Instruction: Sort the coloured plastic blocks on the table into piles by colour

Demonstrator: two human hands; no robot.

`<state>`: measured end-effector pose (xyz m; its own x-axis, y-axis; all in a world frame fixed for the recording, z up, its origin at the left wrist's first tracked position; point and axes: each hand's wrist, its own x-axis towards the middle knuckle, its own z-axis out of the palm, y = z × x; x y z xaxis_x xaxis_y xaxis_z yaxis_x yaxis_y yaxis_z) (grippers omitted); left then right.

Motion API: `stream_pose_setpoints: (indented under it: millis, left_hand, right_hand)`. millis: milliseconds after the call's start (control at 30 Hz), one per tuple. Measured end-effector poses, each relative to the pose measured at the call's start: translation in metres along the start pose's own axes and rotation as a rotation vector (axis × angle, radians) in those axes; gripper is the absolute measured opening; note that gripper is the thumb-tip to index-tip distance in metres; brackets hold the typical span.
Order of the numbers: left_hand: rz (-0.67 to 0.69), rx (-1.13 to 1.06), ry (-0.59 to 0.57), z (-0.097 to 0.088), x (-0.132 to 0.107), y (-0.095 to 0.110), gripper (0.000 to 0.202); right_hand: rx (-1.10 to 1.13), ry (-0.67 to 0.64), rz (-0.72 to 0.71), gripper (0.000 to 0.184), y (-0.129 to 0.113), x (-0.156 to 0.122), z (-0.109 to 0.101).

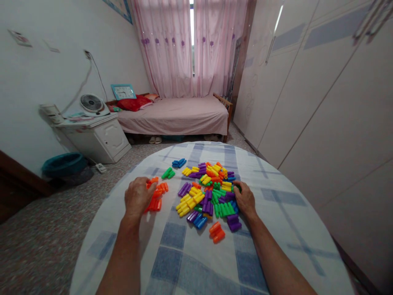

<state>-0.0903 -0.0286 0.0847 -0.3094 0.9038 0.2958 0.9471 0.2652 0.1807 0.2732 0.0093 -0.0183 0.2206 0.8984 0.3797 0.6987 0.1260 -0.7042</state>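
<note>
My left hand (137, 197) is at the left of the table, its fingers curled and thumb bent against an orange plastic building block (152, 180). More orange blocks (156, 205) lie in a small group beside that hand. At the right edge of a mixed pile, my right hand (245, 199) has its fingers bent inward; what they grip is mostly hidden, though a bit of green shows at the tips. Within the pile are yellow blocks (188, 203), purple blocks (208, 203), green blocks (224, 209) and blue blocks (200, 222), many joined side by side.
A checked cloth covers the round table (208, 270). Apart from the pile lie a green piece (168, 173), a blue piece (179, 163) and an orange piece (217, 232). Beyond stand a bed (178, 114), a white cabinet (107, 139) with a fan (92, 103), and wardrobes (322, 102).
</note>
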Motion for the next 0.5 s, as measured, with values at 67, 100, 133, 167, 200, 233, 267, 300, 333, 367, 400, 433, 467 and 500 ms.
stream_pose_setpoints:
  millis: [67,100,133,167,200,233,267,300,333,367,400,433,467,500]
  left_hand:
    - [-0.033,0.031,-0.024,0.003,-0.001,-0.003,0.035]
    - [-0.046,0.044,-0.020,0.004,-0.001,-0.003,0.035]
    - [-0.054,0.049,-0.005,0.004,0.000,-0.003,0.035]
    - [-0.056,0.043,0.017,0.004,0.000,-0.001,0.036]
    - [-0.051,0.018,0.034,0.003,0.000,0.003,0.037]
    - [-0.034,-0.032,0.034,0.001,-0.001,0.008,0.039]
    - [-0.005,-0.109,0.009,-0.001,-0.002,0.015,0.040]
    - [0.043,-0.207,-0.046,-0.004,-0.006,0.023,0.040]
    - [0.111,-0.314,-0.127,-0.006,-0.010,0.034,0.039]
    - [0.198,-0.420,-0.221,-0.008,-0.017,0.046,0.038]
    - [0.317,-0.491,-0.318,-0.010,-0.026,0.059,0.036]
    - [0.448,-0.518,-0.404,-0.012,-0.035,0.072,0.035]
    - [0.553,-0.511,-0.465,-0.012,-0.046,0.085,0.034]
    - [0.658,-0.483,-0.508,-0.012,-0.057,0.097,0.031]
  right_hand:
    - [0.008,0.004,0.000,0.034,0.000,0.000,0.000]
    - [0.012,0.007,0.003,0.034,-0.001,0.000,0.000]
    - [0.014,0.009,0.006,0.034,-0.002,-0.001,0.000]
    - [0.014,0.010,0.009,0.034,-0.002,-0.001,-0.001]
    - [0.014,0.010,0.009,0.034,-0.003,-0.001,-0.001]
    - [0.014,0.011,0.009,0.034,-0.004,-0.001,-0.001]
    - [0.015,0.011,0.006,0.034,-0.004,-0.001,-0.001]
    - [0.016,0.011,0.004,0.034,-0.004,-0.001,-0.002]
    - [0.016,0.011,0.002,0.033,-0.005,-0.001,-0.002]
    - [0.016,0.012,0.001,0.033,-0.005,-0.001,-0.002]
    - [0.015,0.013,0.000,0.033,-0.005,-0.001,-0.002]
    - [0.014,0.012,-0.001,0.034,-0.005,-0.001,-0.002]
    - [0.013,0.011,0.000,0.034,-0.005,-0.001,-0.002]
    - [0.011,0.010,0.000,0.034,-0.004,-0.001,-0.002]
